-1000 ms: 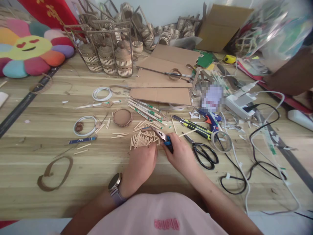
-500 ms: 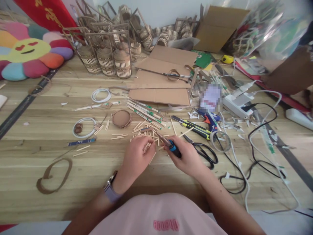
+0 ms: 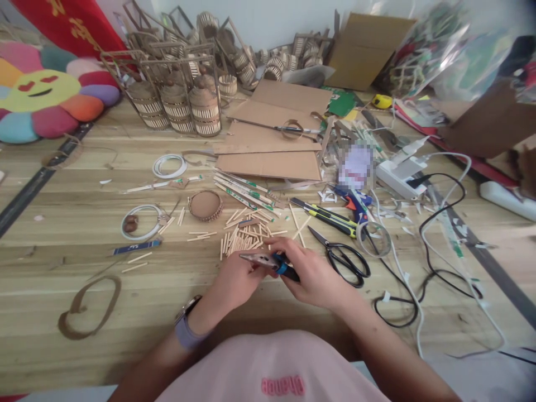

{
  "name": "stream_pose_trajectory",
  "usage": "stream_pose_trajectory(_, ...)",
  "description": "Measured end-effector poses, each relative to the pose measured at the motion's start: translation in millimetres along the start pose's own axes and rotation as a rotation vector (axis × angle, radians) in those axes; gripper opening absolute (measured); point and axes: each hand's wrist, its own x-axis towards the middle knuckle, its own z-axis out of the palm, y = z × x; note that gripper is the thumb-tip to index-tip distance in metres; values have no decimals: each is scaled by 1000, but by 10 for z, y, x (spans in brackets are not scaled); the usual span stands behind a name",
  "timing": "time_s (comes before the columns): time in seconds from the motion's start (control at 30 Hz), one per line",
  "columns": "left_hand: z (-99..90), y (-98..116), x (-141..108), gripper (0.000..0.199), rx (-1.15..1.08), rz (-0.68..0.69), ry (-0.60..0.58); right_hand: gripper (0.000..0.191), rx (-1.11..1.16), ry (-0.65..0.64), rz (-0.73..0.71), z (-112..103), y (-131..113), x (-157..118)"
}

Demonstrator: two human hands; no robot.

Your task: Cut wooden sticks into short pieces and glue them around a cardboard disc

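Note:
My right hand (image 3: 312,273) is closed round the dark, blue-trimmed handles of a pair of pliers (image 3: 263,259). The metal jaws point left, over the fingers of my left hand (image 3: 238,279). Those left fingers are curled in, partly covered by the pliers, and I cannot make out what they hold. Just beyond both hands lies a heap of short wooden sticks (image 3: 240,241). Behind the heap sits a shallow round brown tray with a braided rim (image 3: 205,205). Longer sticks with green-and-white wrapping (image 3: 243,192) lie behind it.
Black scissors (image 3: 345,262), a yellow-black utility knife (image 3: 330,216) and a tape roll (image 3: 374,239) lie to the right, near a power strip (image 3: 402,178) and loose cables. Flat cardboard (image 3: 268,164) and small lidded baskets (image 3: 205,111) stand farther back. A brown strip coil (image 3: 90,307) lies left.
The pliers have swung from pointing away over the sticks to pointing left across my left hand. Both hands have drawn together and slightly towards my body. The view has shifted a little.

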Motion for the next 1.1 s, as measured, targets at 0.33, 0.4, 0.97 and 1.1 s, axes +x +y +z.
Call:
stream_pose_trajectory(0.33, 92, -52, 90, 21, -758, -222, 169, 48, -14, 280, 60, 162, -23, 35)
stream_pose_trajectory(0.4, 120, -53, 88, 29, -798, -210, 131, 50, 13, 292, 102, 191, -8, 44)
stream_pose_trajectory(0.97, 53, 49, -20, 29, -475, -165, 76, 30, 496, -164, 604, -380, -44, -298)
stream_pose_trajectory(1.1, 59, 48, -37, 29, -425, -176, 3, 27, 587, -304, 709, -466, -32, -400)
